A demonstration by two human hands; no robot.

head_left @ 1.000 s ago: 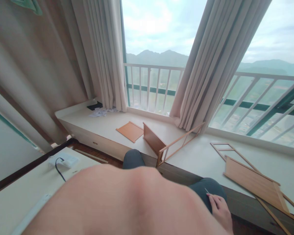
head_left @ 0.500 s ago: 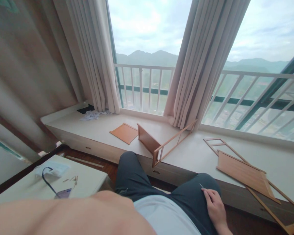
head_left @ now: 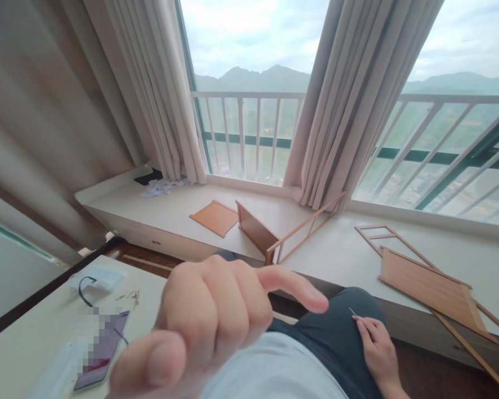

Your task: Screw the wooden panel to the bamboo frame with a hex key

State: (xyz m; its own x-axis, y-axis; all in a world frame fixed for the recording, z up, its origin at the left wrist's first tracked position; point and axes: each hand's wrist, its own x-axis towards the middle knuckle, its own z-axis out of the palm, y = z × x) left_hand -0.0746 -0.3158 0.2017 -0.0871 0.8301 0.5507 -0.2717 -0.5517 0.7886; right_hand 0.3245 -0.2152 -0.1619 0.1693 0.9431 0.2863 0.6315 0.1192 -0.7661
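Note:
My left hand (head_left: 216, 310) is raised close to the camera, above my lap. One finger stretches to the right, the thumb stands apart, and the fingers between are bent; nothing shows in it. On my right thigh rests my right hand (head_left: 378, 346), its fingertips pinching a thin, pale, metal-like rod (head_left: 352, 312). Before me on the window ledge stand a wooden panel (head_left: 255, 230) on edge and the slim wooden frame (head_left: 303, 230) joined to it. A flat wooden panel (head_left: 215, 217) lies to their left. Further right, another wooden panel (head_left: 436, 288) lies over a wooden frame (head_left: 376, 233).
A white table (head_left: 149, 282) at my left holds a phone (head_left: 103, 349), a face mask (head_left: 103, 277), a dark cord (head_left: 83, 288) and small metal-coloured pieces (head_left: 133, 297). Crumpled white scraps (head_left: 160, 187) lie at the ledge's far left. Curtains (head_left: 349, 100) and a white railing (head_left: 249, 95) stand behind.
My left hand has come up into view from below, where only a blurred forearm showed. The view has shifted a little. My right hand stays on the thigh with the rod.

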